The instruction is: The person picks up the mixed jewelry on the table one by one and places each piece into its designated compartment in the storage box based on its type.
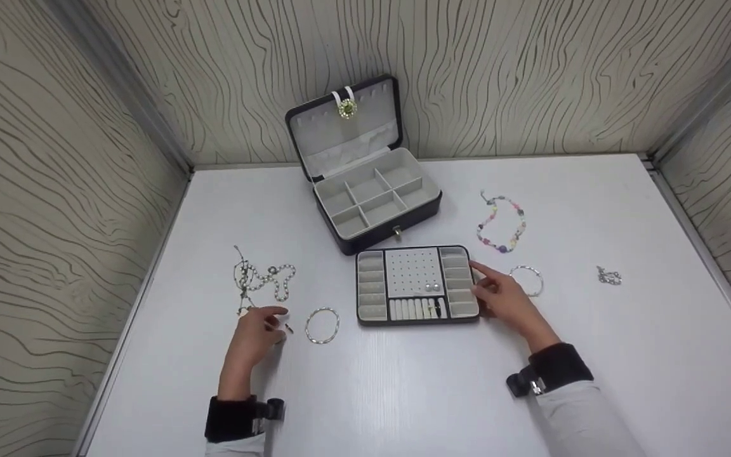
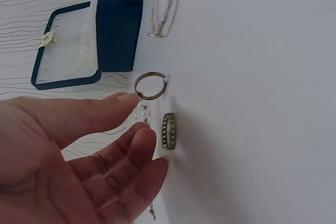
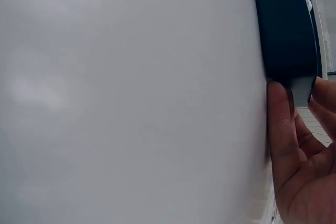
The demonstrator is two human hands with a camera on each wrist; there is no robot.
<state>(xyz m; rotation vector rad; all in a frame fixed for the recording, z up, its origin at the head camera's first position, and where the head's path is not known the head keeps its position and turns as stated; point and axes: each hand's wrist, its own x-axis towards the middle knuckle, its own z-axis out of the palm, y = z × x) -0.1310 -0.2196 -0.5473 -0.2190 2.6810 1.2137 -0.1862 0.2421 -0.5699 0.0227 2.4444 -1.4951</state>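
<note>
My left hand (image 1: 254,336) hovers low over the table, thumb and fingers apart with nothing between them. Close to its fingertips in the left wrist view are a thin open-band ring (image 2: 150,86) and a ring with a beaded pattern (image 2: 169,131). A pearl bracelet (image 1: 322,325) lies to its right, and a tangled pearl necklace (image 1: 276,279) just beyond it. My right hand (image 1: 508,304) rests thumb and fingers against the right end of a dark jewelry tray (image 1: 416,273). Two pearl earrings (image 1: 432,287) sit on the tray's perforated panel; some rings (image 1: 434,309) stand in its ring rolls.
Behind the tray stands an open jewelry box (image 1: 378,209) with bare compartments, its lid leaning back near the wall. At the right lie a colorful bead necklace (image 1: 502,225), another bracelet (image 1: 528,280) beside my right hand, and a small silvery chain (image 1: 609,276). Walls enclose the table.
</note>
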